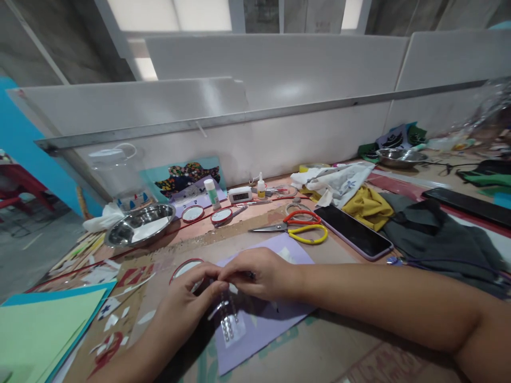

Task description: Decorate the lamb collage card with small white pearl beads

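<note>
A small clear sheet (231, 325) dotted with shiny pieces is seen at the lower centre of the frame, over a purple sheet (255, 340). Its upper end is met by the fingertips of the left hand (195, 291). The two hands are brought together there, with the fingertips of the right hand (255, 272) touching those of the left; whether anything is pinched between them cannot be told. The purple sheet is partly covered by the right hand and forearm. Just beyond it, at the centre, yellow-and-red-handled scissors (293, 227) are laid open, with a phone (353, 231) placed to their right. Farther back, a glue stick (212, 194), a digital clock (240, 195) and a dropper bottle (261, 187) are lined up. A metal bowl (139, 226) is set at centre left, and green paper (48, 335) is stacked at lower left.
</note>
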Tool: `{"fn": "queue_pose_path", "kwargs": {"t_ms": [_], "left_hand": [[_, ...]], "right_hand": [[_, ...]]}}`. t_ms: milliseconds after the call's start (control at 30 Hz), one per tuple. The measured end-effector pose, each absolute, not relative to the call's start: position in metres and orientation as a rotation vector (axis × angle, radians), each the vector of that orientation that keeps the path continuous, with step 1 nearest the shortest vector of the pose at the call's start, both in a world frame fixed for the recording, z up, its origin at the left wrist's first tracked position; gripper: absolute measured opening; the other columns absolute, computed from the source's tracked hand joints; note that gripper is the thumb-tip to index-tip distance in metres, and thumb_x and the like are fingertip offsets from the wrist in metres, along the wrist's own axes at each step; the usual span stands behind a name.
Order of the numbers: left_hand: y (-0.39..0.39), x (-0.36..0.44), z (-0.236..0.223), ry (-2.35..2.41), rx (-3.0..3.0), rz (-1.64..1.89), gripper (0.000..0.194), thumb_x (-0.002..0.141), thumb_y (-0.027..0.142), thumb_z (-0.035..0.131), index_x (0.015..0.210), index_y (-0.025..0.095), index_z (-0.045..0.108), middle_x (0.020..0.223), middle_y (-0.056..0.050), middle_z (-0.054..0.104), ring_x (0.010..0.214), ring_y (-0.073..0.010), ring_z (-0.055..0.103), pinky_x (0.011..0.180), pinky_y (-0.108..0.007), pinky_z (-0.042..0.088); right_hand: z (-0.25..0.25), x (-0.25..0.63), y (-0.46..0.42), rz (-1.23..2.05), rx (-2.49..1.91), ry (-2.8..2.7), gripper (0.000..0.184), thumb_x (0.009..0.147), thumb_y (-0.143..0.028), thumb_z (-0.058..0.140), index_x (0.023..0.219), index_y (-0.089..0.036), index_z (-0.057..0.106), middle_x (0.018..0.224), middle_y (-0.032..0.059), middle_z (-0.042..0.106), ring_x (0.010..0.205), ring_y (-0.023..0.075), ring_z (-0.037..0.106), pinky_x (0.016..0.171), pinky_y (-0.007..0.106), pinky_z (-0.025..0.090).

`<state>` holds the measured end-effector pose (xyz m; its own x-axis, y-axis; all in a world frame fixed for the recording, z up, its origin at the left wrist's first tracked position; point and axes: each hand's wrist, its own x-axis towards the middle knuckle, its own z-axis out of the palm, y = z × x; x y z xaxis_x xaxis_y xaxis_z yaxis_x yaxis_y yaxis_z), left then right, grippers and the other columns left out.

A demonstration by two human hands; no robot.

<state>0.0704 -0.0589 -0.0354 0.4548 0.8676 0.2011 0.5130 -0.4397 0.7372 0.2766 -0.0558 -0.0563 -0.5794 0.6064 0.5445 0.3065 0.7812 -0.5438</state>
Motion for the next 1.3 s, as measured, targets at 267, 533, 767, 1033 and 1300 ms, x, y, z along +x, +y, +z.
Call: {"fn": "queue_pose_path", "kwargs": {"t_ms": [267, 533, 767, 1033, 1300], "left_hand": [[-0.059, 0.073, -0.031, 1.175, 2.023, 0.784, 0.022, 0.079, 0.041, 0.062, 0.082, 0.025, 0.077, 0.079, -0.001, 0.075, 0.076, -0.0206, 0.069, 0.072, -0.03, 0.055], [-0.061, 0.072, -0.032, 1.115, 2.128, 0.835, 0.025, 0.088, 0.037, 0.056, 0.087, 0.022, 0.075, 0.086, -0.003, 0.076, 0.082, -0.0191, 0.069, 0.077, -0.027, 0.054], [-0.062, 0.07, -0.036, 1.099, 2.163, 0.77, 0.027, 0.094, 0.033, 0.05, 0.091, 0.02, 0.073, 0.082, 0.0, 0.07, 0.076, -0.0143, 0.061, 0.072, -0.025, 0.048], [-0.06, 0.07, -0.037, 1.031, 2.137, 0.758, 0.025, 0.097, 0.03, 0.048, 0.087, 0.019, 0.068, 0.077, 0.003, 0.065, 0.072, -0.0117, 0.056, 0.066, -0.023, 0.042], [-0.06, 0.07, -0.036, 1.027, 2.219, 0.743, 0.025, 0.095, 0.025, 0.047, 0.076, 0.018, 0.063, 0.067, 0.005, 0.058, 0.063, -0.0097, 0.05, 0.058, -0.022, 0.037]], "right_hand": [[-0.054, 0.276, -0.058, 0.566, -0.699, -2.193, 0.017, 0.091, -0.019, 0.055, 0.101, -0.017, 0.068, 0.091, 0.0054, 0.073, 0.078, 0.0131, 0.065, 0.073, 0.022, 0.048], [-0.049, 0.276, -0.061, 0.67, -0.722, -2.056, 0.008, 0.091, -0.021, 0.056, 0.095, -0.017, 0.062, 0.082, 0.0018, 0.067, 0.07, 0.011, 0.06, 0.067, 0.021, 0.048], [-0.047, 0.277, -0.064, 0.665, -0.763, -2.125, 0.007, 0.093, -0.021, 0.055, 0.1, -0.019, 0.055, 0.087, 0.002, 0.068, 0.076, 0.0132, 0.065, 0.07, 0.024, 0.05], [-0.05, 0.277, -0.061, 0.666, -0.705, -2.157, 0.011, 0.093, -0.014, 0.05, 0.101, -0.021, 0.047, 0.089, 0.0022, 0.068, 0.078, 0.0134, 0.067, 0.07, 0.025, 0.053], [-0.049, 0.277, -0.062, 0.634, -0.721, -2.184, 0.01, 0.093, -0.016, 0.051, 0.102, -0.021, 0.047, 0.092, 0.0028, 0.067, 0.081, 0.0137, 0.066, 0.073, 0.026, 0.053]]}}
